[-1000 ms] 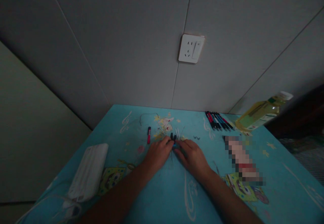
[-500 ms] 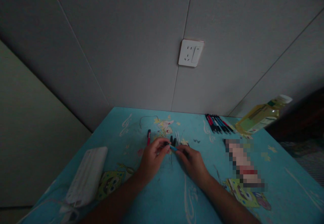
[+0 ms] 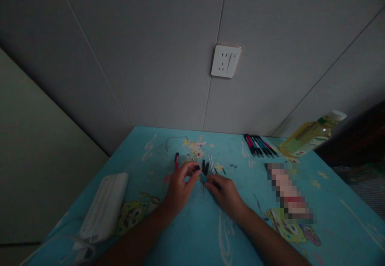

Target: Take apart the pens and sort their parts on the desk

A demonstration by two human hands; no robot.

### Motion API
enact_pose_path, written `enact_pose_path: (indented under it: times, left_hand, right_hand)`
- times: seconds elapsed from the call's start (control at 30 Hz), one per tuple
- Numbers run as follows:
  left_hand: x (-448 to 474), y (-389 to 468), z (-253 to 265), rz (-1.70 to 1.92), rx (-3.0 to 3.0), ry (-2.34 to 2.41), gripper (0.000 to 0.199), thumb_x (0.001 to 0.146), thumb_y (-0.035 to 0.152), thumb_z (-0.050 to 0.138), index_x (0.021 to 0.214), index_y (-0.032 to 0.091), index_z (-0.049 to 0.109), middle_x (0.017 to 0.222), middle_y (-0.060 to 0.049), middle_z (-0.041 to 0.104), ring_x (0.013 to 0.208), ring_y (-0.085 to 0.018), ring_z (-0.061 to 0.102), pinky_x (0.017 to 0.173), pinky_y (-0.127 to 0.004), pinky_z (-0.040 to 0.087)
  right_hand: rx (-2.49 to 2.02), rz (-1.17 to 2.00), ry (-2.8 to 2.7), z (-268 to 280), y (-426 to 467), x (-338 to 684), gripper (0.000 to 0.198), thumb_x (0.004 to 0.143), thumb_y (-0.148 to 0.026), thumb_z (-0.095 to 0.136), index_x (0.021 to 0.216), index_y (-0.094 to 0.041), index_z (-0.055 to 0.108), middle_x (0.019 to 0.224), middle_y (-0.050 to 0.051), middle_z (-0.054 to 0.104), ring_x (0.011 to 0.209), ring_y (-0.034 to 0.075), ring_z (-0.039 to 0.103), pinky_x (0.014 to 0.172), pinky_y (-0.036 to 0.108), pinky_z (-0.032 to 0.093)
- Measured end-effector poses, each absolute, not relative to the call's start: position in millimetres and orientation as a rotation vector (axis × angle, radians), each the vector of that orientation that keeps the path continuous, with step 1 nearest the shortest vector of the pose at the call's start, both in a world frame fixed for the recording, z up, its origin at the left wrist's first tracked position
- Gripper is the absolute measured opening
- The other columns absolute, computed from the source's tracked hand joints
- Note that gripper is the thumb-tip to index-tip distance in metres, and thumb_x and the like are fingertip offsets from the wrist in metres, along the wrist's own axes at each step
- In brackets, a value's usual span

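A blue pen barrel with a black end [image 3: 203, 177] spans the gap between my two hands above the table. My left hand [image 3: 182, 183] pinches its black upper end between thumb and fingers. The lower blue part is gripped by the fingertips of my right hand [image 3: 226, 191]. Just beyond the hands lie black pen parts [image 3: 205, 166], thin white refills [image 3: 211, 163] and small dark pieces [image 3: 220, 171]. A red pen with a dark cap [image 3: 177, 161] lies beyond my left hand, its near end hidden by it.
A row of several pens [image 3: 259, 145] lies at the back right, near a bottle of yellow liquid [image 3: 309, 137]. A blurred-out long item [image 3: 288, 191] is at the right. A white power strip [image 3: 104, 208] with a cable sits at the left on the blue patterned tablecloth [image 3: 195, 234].
The pen between my hands has tilted more steeply, its blue end lower. My right hand has shifted slightly down, showing more of the black parts and small pieces behind.
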State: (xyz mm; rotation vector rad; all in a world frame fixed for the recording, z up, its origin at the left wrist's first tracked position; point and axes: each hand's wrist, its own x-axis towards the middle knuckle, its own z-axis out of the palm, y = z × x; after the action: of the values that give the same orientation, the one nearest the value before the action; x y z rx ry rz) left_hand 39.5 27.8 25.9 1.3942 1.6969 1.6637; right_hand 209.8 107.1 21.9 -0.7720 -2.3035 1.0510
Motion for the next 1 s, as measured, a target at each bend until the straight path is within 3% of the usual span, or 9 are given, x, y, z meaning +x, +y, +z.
enact_pose_path:
  times: [0.57, 0.7, 1.0]
  left_hand:
    - [46, 27, 23, 1.806, 1.182, 1.677, 0.024, 0.088, 0.033, 0.062, 0.108, 0.021, 0.061, 0.099, -0.006, 0.069, 0.092, -0.019, 0.067, 0.085, -0.032, 0.054]
    - [40, 29, 28, 1.915, 1.005, 1.633, 0.028, 0.088, 0.034, 0.062, 0.113, 0.021, 0.059, 0.099, -0.006, 0.067, 0.090, -0.017, 0.067, 0.079, -0.029, 0.055]
    - [27, 34, 35, 1.993, 0.916, 1.616, 0.030, 0.088, 0.037, 0.062, 0.113, 0.020, 0.058, 0.097, -0.006, 0.067, 0.082, -0.015, 0.064, 0.070, -0.025, 0.054]
  right_hand:
    - [-0.770, 0.928, -2.330, 24, 113, 214, 0.012, 0.093, -0.026, 0.056, 0.092, -0.021, 0.067, 0.086, 0.002, 0.068, 0.081, 0.017, 0.064, 0.076, 0.027, 0.048]
    - [-0.822, 0.901, -2.302, 24, 114, 217, 0.013, 0.094, -0.026, 0.054, 0.093, -0.022, 0.066, 0.087, 0.003, 0.068, 0.081, 0.017, 0.064, 0.076, 0.028, 0.048]
    - [-1.052, 0.693, -2.115, 35, 143, 237, 0.031, 0.094, -0.041, 0.049, 0.101, -0.019, 0.069, 0.096, 0.008, 0.071, 0.075, 0.019, 0.063, 0.068, 0.029, 0.048]
